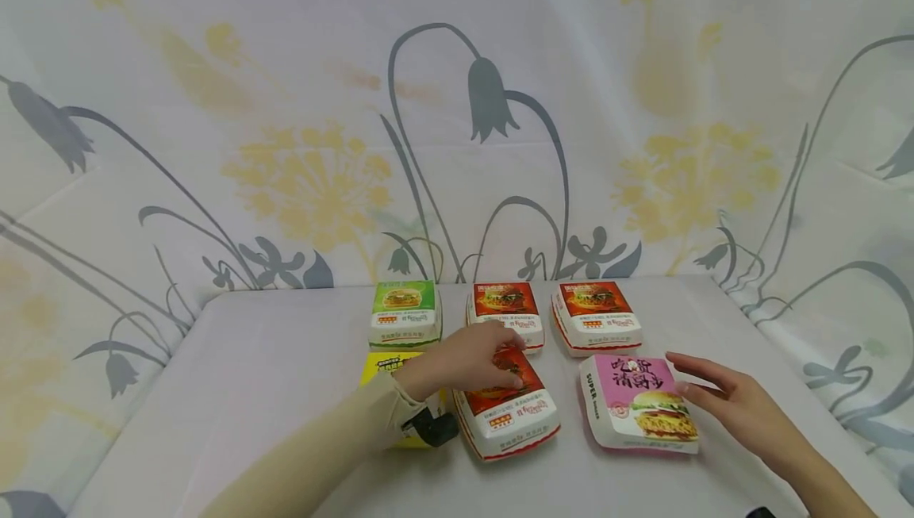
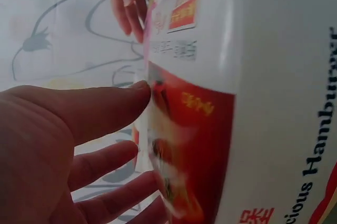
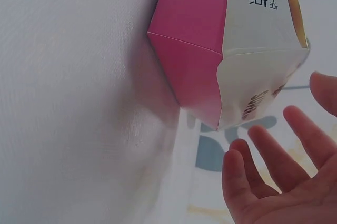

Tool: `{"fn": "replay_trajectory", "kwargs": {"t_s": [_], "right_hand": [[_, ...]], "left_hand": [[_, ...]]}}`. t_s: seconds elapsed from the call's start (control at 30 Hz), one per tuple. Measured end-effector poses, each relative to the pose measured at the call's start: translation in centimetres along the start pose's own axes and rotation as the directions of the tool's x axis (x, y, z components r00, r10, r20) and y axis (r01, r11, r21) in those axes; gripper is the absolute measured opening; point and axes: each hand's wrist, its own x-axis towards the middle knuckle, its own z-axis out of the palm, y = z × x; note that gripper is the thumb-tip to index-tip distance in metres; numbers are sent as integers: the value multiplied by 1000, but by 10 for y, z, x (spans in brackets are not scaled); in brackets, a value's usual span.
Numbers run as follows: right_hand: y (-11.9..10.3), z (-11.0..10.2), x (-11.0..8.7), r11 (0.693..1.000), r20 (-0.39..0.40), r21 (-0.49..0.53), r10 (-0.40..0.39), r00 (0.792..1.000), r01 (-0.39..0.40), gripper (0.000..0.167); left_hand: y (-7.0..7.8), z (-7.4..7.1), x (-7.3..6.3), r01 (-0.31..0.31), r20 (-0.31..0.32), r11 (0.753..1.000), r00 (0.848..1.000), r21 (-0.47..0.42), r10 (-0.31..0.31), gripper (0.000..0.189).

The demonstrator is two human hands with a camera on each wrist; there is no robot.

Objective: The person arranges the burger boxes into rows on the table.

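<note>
My left hand (image 1: 464, 355) reaches over the front red-and-white burger box (image 1: 510, 423), which lies slightly turned. In the left wrist view the thumb (image 2: 105, 108) is straight with its tip right at the box's printed top, and the other fingers are spread loosely. A pink-and-white burger box (image 1: 639, 403) lies to the right of it. Beside that box's right side is my right hand (image 1: 746, 411), its fingertips close to the edge. The right wrist view shows the fingers (image 3: 279, 166) relaxed and apart from the pink box (image 3: 258, 87).
Behind, a green burger box (image 1: 405, 313) and two more red-and-white boxes, one in the middle (image 1: 505, 304) and one at right (image 1: 596, 316), form a back row. A yellow box (image 1: 410, 439) is partly hidden under my left forearm. A flower-patterned cloth (image 1: 457, 209) hangs behind the white table (image 1: 286, 367).
</note>
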Motion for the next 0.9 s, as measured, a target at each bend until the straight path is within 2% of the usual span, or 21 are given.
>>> {"fn": "replay_trajectory", "kwargs": {"t_s": [0.1,0.33,0.47,0.6,0.67,0.77,0.83,0.9], "right_hand": [[0,1,-1,1000,-2,-1,8,1000,-8,55],[1,3,1,1000,-1,-1,-5,1000,5,54],[0,2,2,1000,-10,-22,-19,1000,19,52],[-3,-1,1,999,-9,-48,2,1000,-2,54],[-4,-3,-1,998,-15,-62,5,1000,-6,55],[-6,-6,-3,995,-46,-103,-11,999,6,54],[-7,-9,-6,990,-84,-137,-39,996,27,53],[-6,-13,-9,982,-136,-177,-90,987,65,50]], "left_hand": [[0,3,-3,-19,25,1000,1000,-9,20,46],[4,4,-3,-43,37,995,998,-88,46,41],[3,5,-1,-75,20,991,997,-113,78,40],[-2,4,-4,-105,-30,987,994,-119,102,40],[-6,-1,-11,-114,-77,987,991,-117,106,39],[-16,-13,-33,-140,-178,985,977,-98,121,35],[-27,-22,-54,-144,-262,987,958,-76,120,31],[-42,-29,-76,-127,-350,992,930,-26,110,26]]}}
